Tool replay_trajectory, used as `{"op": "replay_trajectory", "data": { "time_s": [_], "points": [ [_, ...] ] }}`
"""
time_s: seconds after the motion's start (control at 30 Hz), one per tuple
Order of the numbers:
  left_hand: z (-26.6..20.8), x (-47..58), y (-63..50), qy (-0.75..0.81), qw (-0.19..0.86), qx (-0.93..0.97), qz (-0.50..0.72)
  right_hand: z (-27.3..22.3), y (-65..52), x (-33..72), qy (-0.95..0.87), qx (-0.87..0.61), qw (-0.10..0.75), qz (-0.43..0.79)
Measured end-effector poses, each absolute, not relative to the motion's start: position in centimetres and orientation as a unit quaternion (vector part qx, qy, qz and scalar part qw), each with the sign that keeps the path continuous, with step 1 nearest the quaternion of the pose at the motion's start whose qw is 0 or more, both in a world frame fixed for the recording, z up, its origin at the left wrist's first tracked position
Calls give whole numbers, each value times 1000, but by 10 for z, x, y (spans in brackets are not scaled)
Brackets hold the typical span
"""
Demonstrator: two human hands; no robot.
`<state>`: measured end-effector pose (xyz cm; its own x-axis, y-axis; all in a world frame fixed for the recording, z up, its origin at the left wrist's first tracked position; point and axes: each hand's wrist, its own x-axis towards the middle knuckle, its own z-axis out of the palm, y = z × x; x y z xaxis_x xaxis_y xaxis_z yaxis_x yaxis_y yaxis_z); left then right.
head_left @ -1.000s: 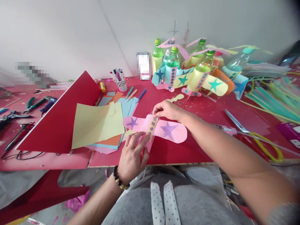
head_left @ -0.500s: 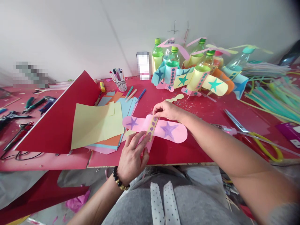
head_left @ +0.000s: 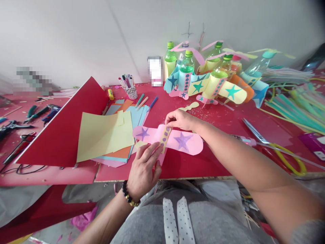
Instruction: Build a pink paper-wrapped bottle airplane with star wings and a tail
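Note:
In front of me lies a pink paper wing piece [head_left: 193, 142] with purple stars, bulged up at its middle. Across that bulge runs a pale yellow paper strip [head_left: 165, 135] with purple dots. My right hand [head_left: 181, 119] comes in from the right and pinches the strip's far end between thumb and fingertips. My left hand [head_left: 144, 166], a beaded bracelet at its wrist, rests with outstretched fingers on the strip's near end. Its fingertips touch the strip and the pink paper beneath. The part of the strip under my left fingers is hidden.
Paper-wrapped bottles [head_left: 188, 64] with wings stand at the back right. Scissors [head_left: 276, 149] and a glue gun [head_left: 245, 140] lie to the right. Coloured paper sheets [head_left: 104, 132], a red board [head_left: 68, 132] and a marker cup [head_left: 130, 91] are on the left, with pliers [head_left: 15, 126] beyond.
Almost nothing differs. My left fingers have shifted very slightly on the strip's near end; my right hand keeps its pinch at the far end.

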<state>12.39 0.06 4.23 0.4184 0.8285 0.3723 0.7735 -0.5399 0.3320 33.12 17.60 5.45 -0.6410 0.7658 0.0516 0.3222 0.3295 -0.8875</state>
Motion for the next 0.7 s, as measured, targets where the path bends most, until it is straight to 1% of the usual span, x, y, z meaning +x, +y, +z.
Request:
{"op": "replay_trajectory", "data": {
  "time_s": [0.2, 0.47, 0.7],
  "points": [
    [44, 124, 1, 471, 48, 845, 246, 53, 176, 331, -776, -343, 245, 469],
    [46, 123, 1, 466, 40, 849, 246, 45, 176, 336, -762, -332, 281, 479],
    [46, 124, 2, 463, 37, 850, 250, 48, 172, 338, -777, -325, 247, 478]
  ]
}}
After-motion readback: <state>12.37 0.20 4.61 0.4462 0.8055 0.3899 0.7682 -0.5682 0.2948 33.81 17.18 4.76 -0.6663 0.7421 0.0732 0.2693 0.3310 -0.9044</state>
